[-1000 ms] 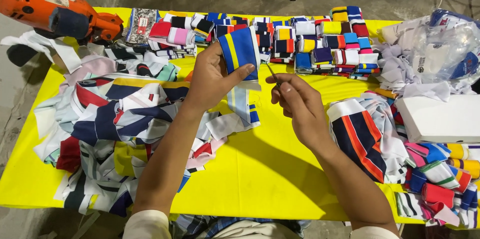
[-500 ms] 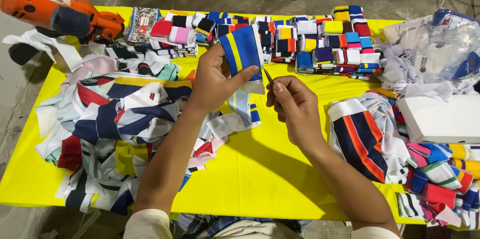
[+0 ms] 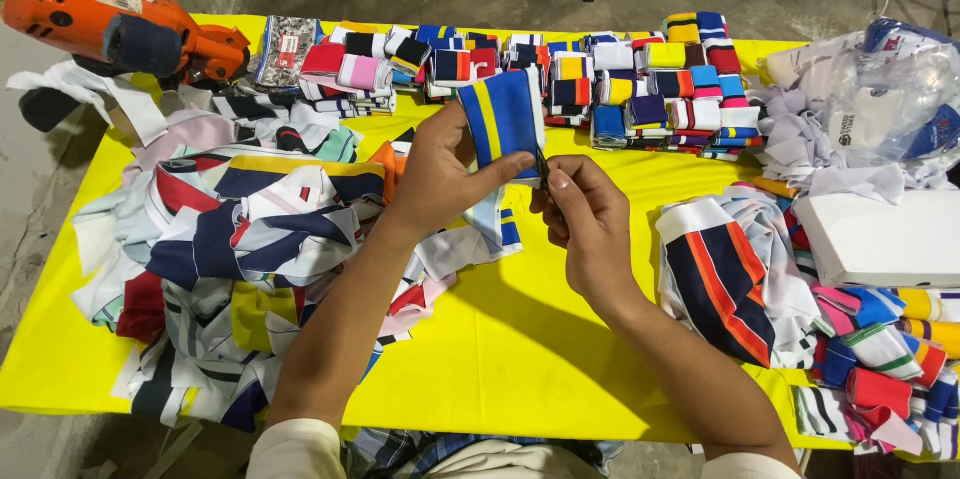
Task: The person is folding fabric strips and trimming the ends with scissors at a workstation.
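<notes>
The left hand (image 3: 440, 164) pinches a folded knit band (image 3: 503, 119), thumb across its front, holding it upright above the middle of the yellow desk (image 3: 520, 339). The band is royal blue with one yellow stripe down its length and a thin white edge. The right hand (image 3: 585, 219) is closed on a small dark tool (image 3: 542, 164) touching the band's right edge. Loose striped scraps (image 3: 240, 239) lie left; folded bands (image 3: 600, 79) line the far edge.

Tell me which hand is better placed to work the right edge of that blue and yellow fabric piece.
Probably the right hand: it pinches a thin dark tool at that edge, while the left hand holds the blue and yellow fabric piece.
</notes>
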